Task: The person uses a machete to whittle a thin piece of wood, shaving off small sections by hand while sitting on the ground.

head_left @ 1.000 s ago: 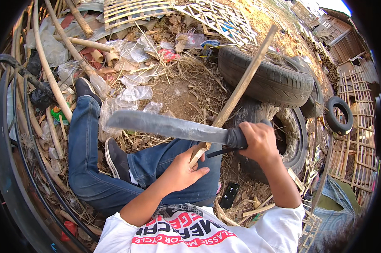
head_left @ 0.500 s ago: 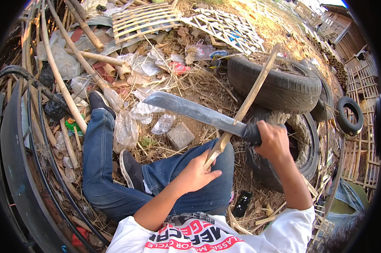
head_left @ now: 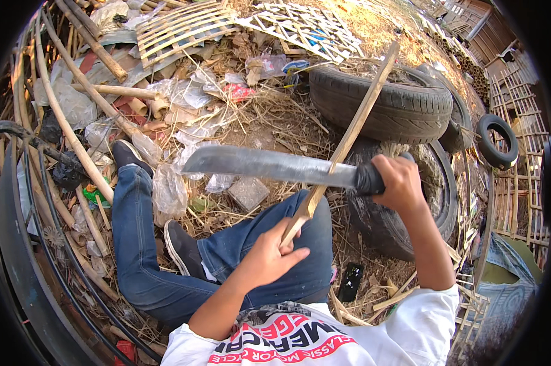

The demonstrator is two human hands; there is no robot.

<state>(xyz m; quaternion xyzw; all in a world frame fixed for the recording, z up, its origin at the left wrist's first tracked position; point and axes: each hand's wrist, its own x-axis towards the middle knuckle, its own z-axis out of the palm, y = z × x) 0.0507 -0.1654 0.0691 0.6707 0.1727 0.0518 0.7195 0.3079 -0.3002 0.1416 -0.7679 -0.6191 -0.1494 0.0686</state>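
My left hand (head_left: 268,258) is closed round the lower end of a long wooden stick (head_left: 359,123), which slants up and away to the right over my bent knee. In my right hand (head_left: 399,182) is the dark handle of a machete (head_left: 269,166). Its broad grey blade points left and lies across the stick, a little above my knee; whether the edge bites into the wood I cannot tell. The stick's far end reaches in front of an old tyre (head_left: 382,108).
A second tyre (head_left: 443,201) leans below the first. A grey block (head_left: 248,193) lies near my shoe, amid straw and plastic scraps. Bamboo poles (head_left: 74,137) and a black curved metal frame (head_left: 40,244) stand at the left. A black phone-like slab (head_left: 350,282) rests by my hip.
The machete has turned so its blade lies flatter, with the tip lower and farther left. The whole view has shifted a little, and both hands keep their holds.
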